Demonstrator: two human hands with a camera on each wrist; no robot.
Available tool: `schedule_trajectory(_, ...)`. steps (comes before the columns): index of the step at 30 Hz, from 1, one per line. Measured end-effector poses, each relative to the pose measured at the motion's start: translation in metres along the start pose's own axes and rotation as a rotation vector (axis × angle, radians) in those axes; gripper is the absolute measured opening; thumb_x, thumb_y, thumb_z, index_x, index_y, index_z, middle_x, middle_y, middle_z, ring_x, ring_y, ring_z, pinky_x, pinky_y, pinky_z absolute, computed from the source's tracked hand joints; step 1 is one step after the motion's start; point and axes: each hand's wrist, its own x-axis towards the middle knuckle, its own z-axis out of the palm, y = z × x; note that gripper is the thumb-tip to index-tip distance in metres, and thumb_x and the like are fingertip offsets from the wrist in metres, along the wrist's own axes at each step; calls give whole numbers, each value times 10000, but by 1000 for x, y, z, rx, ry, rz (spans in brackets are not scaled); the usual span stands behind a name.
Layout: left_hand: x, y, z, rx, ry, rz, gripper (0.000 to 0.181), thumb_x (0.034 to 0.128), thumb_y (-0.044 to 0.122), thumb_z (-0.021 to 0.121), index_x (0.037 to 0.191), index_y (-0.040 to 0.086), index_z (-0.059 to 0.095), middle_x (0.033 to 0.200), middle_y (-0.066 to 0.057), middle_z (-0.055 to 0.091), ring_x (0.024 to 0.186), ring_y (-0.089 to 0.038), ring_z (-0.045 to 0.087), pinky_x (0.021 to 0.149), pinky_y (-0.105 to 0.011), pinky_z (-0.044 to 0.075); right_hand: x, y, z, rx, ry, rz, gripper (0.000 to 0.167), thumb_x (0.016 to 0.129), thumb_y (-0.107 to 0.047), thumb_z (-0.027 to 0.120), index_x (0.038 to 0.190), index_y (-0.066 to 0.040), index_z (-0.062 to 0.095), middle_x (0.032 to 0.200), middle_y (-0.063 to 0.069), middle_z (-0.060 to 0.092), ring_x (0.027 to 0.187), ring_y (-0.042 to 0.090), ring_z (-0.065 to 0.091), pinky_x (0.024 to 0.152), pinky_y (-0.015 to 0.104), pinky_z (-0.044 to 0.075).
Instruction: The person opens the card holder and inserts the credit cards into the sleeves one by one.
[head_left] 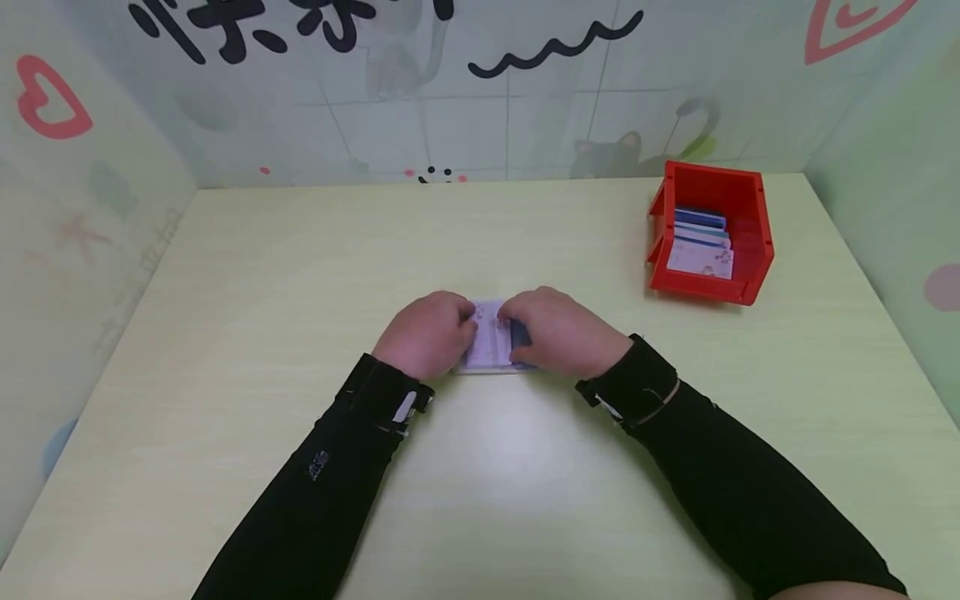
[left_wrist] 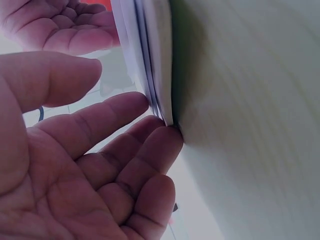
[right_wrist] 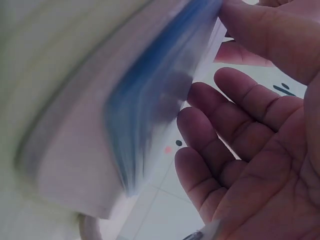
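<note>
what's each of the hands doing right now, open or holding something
Left hand: open, touching the edge of the booklet stack.
Right hand: closed, seems to hold the blue booklet between thumb and fingers.

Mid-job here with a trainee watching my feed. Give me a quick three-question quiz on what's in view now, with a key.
1. Multiple choice: where on the table does the red bin stand?
a) near the person's left elbow
b) toward the far right corner
c) between the two hands

2. True or false: the left hand is inside the bin.

3. Fill in the blank: beside the right hand, the stack shows lilac and, darker, ____.

Key
1. b, toward the far right corner.
2. False; in the left wrist view its fingertips touch the stack's edge.
3. Blue.
</note>
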Motion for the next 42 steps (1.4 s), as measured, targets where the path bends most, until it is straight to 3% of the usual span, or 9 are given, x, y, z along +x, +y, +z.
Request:
schedule_trajectory(3, 0, 0, 0, 0, 1, 7, 321, 1080, 234, 547, 1270, 62, 741, 1195, -63, 709, 1015, -246, 640, 927, -395, 539, 0, -1, 1, -17, 4, -9, 464, 910, -209, 839, 1312, -40, 681, 1211, 76, 710, 1082, 262, 606, 1041, 405, 531)
schedule_trajectory(9, 0, 1, -1, -9, 2, 13, 297, 1076, 230, 550, 1223, 70, 751, 1152, -60, 705, 986, -240, 637, 887, -386, 529, -1, -1, 0, -45, 23, -36, 438, 904, -207, 845, 1282, -41, 699, 1172, 67, 731, 1048, 261, 609, 1021, 403, 520)
schedule_trajectory(12, 0, 0, -1, -30, 0, -1, 322, 1073, 229, 553, 1284, 67, 735, 1230, -64, 716, 1062, -241, 653, 969, -409, 546, -2, 1, -1, -36, 22, -31, 449, 910, -227, 838, 1300, -55, 697, 1192, 55, 731, 1067, 256, 606, 1033, 403, 514)
schedule_trajectory(16, -1, 0, -1, -61, 10, -37, 399, 1071, 250, 556, 1404, 60, 667, 1402, -96, 677, 1231, -263, 641, 1109, -483, 513, -4, 7, -9, 2, 33, 19, 473, 936, -263, 803, 1357, -86, 680, 1281, 44, 709, 1180, 255, 599, 1105, 433, 498)
schedule_trajectory(24, -3, 3, -3, -95, 58, -89, 443, 1073, 294, 563, 1456, 77, 609, 1501, -107, 579, 1281, -299, 592, 1121, -514, 496, -16, 23, -36, 69, 117, 164, 545, 932, -284, 798, 1420, -101, 641, 1421, 97, 644, 1339, 309, 554, 1155, 520, 475)
schedule_trajectory(30, -4, 2, -2, -68, 88, -70, 466, 1069, 313, 568, 1465, 69, 601, 1594, -145, 498, 1489, -357, 475, 1212, -546, 409, -28, 38, -50, 59, 166, 209, 583, 926, -289, 810, 1445, -105, 620, 1457, 121, 623, 1358, 334, 554, 1123, 553, 498)
schedule_trajectory(39, -2, -1, -3, -29, 118, -57, 483, 1069, 309, 549, 1479, 58, 586, 1628, -183, 453, 1503, -403, 451, 1223, -565, 385, -42, 63, -71, 55, 237, 253, 583, 939, -276, 796, 1454, -82, 604, 1474, 167, 613, 1364, 393, 555, 1073, 590, 523)
schedule_trajectory(42, -1, -1, -3, -26, 125, -54, 485, 1067, 308, 548, 1479, 55, 585, 1628, -187, 453, 1506, -407, 447, 1223, -573, 384, -48, 72, -79, 55, 269, 289, 566, 949, -289, 780, 1447, -83, 609, 1325, 167, 699, 1218, 381, 621, 1003, 555, 565)
